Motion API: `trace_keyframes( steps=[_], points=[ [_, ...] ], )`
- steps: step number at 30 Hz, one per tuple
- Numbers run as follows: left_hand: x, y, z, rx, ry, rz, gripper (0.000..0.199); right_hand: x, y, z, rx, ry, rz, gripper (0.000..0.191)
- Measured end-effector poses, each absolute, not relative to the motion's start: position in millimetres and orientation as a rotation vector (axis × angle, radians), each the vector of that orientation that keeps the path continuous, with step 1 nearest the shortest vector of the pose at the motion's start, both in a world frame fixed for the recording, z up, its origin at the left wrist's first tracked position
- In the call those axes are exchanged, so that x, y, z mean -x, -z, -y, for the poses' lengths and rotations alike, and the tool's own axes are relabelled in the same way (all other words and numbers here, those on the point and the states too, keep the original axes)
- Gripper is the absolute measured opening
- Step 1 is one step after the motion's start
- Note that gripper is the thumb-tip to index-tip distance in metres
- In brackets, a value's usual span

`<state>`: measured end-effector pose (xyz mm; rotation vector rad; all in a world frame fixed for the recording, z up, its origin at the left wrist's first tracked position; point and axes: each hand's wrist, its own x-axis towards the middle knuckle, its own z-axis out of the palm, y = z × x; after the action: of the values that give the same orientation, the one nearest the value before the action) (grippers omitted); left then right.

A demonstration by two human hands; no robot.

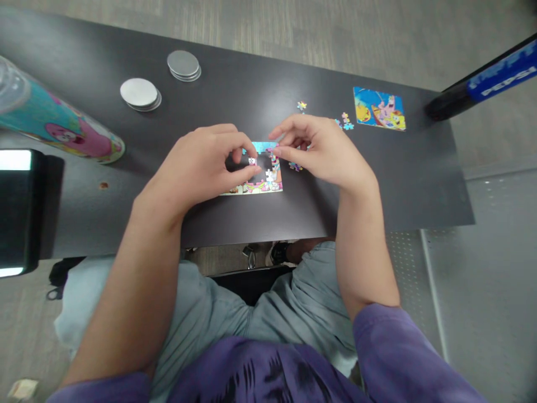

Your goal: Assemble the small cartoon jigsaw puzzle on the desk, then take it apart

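Observation:
A partly assembled jigsaw puzzle [274, 188] lies on the dark table, its colourful border framing a bare middle. My left hand [201, 162] is over its left side, finger and thumb closed about a small puzzle piece [252, 161] with pink and white eyes. At the upper right corner, my right hand [323, 146] hovers with thumb and index finger apart; nothing shows between them. Its other fingers are curled and partly hidden. Loose pieces [295, 166] lie under and beside my right hand. More loose pieces [345, 118] are just beyond it, and a single piece [301, 105] sits farther back.
A finished-looking cartoon picture [380, 109] lies at right, near a tall Pepsi cylinder [499, 78]. Two stacks of round discs, one white [139, 92] and one grey [183, 64], stand back left. A cartoon-printed tube [79, 134] and a black device [19, 212] are at far left.

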<state>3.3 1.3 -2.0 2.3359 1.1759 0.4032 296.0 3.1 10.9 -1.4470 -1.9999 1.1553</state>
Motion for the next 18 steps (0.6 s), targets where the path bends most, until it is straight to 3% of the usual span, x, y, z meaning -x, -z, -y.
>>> trace_keyframes(
  steps=[14,18],
  points=[
    [-1.9,13.1,-8.8,-2.301,-0.499,-1.123,0.027,-282.5,3.5,-9.6,1.432,-0.989,2.049,0.008],
    [-1.9,14.2,-8.9,-2.269,-0.513,-1.129,0.027,-285.6,7.1,-10.3,1.419,-0.891,2.090,0.012]
  ],
)
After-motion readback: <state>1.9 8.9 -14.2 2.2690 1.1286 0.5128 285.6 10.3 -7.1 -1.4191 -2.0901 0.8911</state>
